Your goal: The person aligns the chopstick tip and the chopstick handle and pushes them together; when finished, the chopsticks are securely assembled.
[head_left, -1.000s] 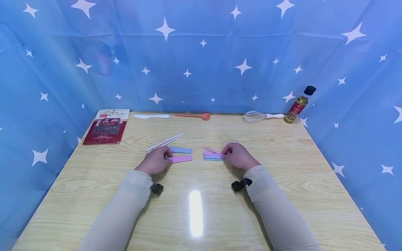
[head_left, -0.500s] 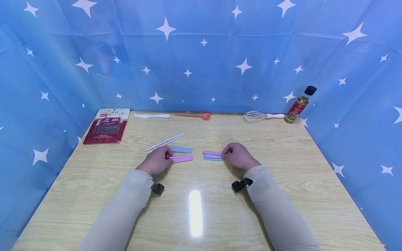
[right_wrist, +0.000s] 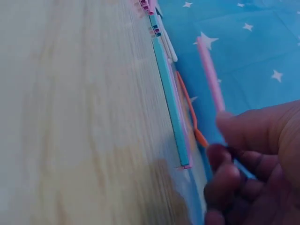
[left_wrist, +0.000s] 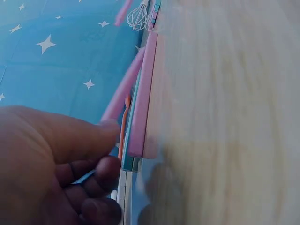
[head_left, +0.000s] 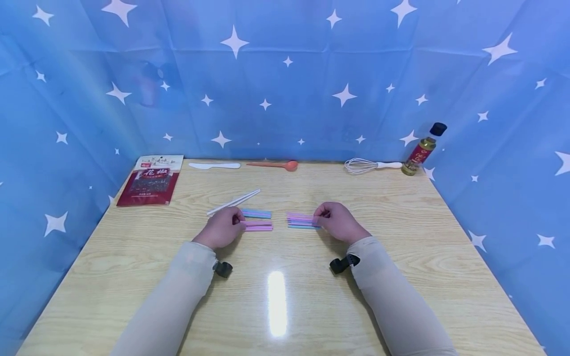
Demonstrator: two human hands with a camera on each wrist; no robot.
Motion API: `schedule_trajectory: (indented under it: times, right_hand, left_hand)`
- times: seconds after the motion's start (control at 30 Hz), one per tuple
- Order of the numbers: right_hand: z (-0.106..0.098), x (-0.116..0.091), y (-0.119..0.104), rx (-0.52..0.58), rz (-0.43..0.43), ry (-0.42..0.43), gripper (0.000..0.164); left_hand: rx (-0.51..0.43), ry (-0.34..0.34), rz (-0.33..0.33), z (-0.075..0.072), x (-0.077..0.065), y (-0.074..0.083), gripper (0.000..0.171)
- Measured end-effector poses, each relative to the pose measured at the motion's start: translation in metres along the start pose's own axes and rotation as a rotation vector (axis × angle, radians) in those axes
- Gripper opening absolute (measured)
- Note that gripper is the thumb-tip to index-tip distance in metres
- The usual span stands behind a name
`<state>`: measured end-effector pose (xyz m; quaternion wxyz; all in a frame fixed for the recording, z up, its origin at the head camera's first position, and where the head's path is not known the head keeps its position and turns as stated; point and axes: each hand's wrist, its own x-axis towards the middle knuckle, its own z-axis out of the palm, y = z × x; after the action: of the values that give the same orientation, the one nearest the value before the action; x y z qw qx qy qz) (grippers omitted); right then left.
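My left hand (head_left: pixel 220 227) pinches one end of a pink stick (left_wrist: pixel 124 89) between thumb and forefinger. The stick tilts up over another pink stick (left_wrist: pixel 144 98) that lies on the table. Behind these, blue and teal sticks (head_left: pixel 257 214) lie side by side in a small group. Across a narrow gap, my right hand (head_left: pixel 339 222) pinches a second pink stick (right_wrist: pixel 212 75), raised off the table in the right wrist view. Under it lies a row of sticks with a teal stick (right_wrist: pixel 168 103) along the near side. Fingers hide the outer ends of both groups.
White chopsticks (head_left: pixel 233 201) lie slanted behind my left hand. Along the back edge are a red spice packet (head_left: pixel 150 183), a white knife (head_left: pixel 215 165), an orange spoon (head_left: pixel 290 165), a whisk (head_left: pixel 362 165) and an oil bottle (head_left: pixel 418 154). A starred blue curtain (head_left: pixel 285 99) hangs behind.
The pink stick in my right hand has gone from slanted to nearly in line with the row below. At my left hand, the pink sticks show slightly further apart. Both hands barely moved.
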<state>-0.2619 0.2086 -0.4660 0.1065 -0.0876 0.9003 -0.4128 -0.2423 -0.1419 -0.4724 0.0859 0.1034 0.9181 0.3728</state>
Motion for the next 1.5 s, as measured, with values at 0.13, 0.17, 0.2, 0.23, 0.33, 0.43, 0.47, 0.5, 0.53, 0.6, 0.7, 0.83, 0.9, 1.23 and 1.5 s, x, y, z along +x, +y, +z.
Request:
schedule_trajectory:
  times: [0.13,0.17,0.2,0.23,0.33,0.43,0.47,0.5,0.53,0.6,0.7,0.83,0.9,1.23,1.5]
  right_hand:
    - [0.000,-0.003,-0.003,0.068,-0.080,0.010,0.009]
    - [0.000,-0.003,-0.004,0.094,-0.099,0.005,0.010]
    - [0.000,-0.004,-0.005,0.116,-0.115,0.000,0.012]
    - [0.000,-0.004,-0.006,0.132,-0.131,-0.005,0.014]
    - [0.000,-0.006,-0.008,0.163,-0.160,-0.005,0.016]
    - [0.001,-0.007,-0.009,0.157,-0.179,0.005,0.015]
    - [0.001,-0.007,-0.010,0.157,-0.180,0.009,0.015]
    - [0.001,-0.007,-0.010,0.157,-0.182,0.012,0.014]
    - [0.001,-0.007,-0.010,0.157,-0.185,0.015,0.014]
    - [0.002,-0.007,-0.010,0.158,-0.189,0.023,0.014]
    - [0.002,-0.007,-0.010,0.161,-0.193,0.034,0.013]
    - [0.002,-0.006,-0.009,0.159,-0.197,0.045,0.013]
    - [0.002,-0.007,-0.010,0.157,-0.201,0.047,0.014]
    - [0.004,-0.007,-0.013,0.128,-0.172,0.059,0.014]
    - [0.007,-0.010,-0.017,0.119,-0.196,0.091,0.010]
  left_hand:
    - [-0.103,0.050,0.049,0.000,0.000,-0.001,0.004]
    - [-0.130,0.060,0.061,0.000,0.000,0.000,0.005]
    - [-0.156,0.068,0.070,0.000,-0.001,0.000,0.005]
    - [-0.179,0.075,0.080,0.000,-0.001,0.001,0.005]
    - [-0.238,0.087,0.099,0.000,-0.001,0.003,0.006]
    - [-0.276,0.098,0.114,0.000,-0.002,0.005,0.007]
    - [-0.284,0.101,0.118,0.000,-0.002,0.005,0.007]
    - [-0.292,0.104,0.121,0.000,-0.002,0.006,0.006]
    - [-0.295,0.108,0.124,0.000,-0.003,0.006,0.006]
    - [-0.299,0.114,0.127,0.000,-0.003,0.007,0.006]
    - [-0.303,0.115,0.129,0.000,-0.004,0.007,0.006]
    - [-0.315,0.109,0.139,0.000,-0.003,0.006,0.005]
    - [-0.316,0.098,0.142,0.001,-0.003,0.005,0.005]
    - [-0.305,0.094,0.156,0.000,-0.006,0.009,0.005]
    - [-0.297,0.104,0.214,0.001,-0.007,0.014,0.006]
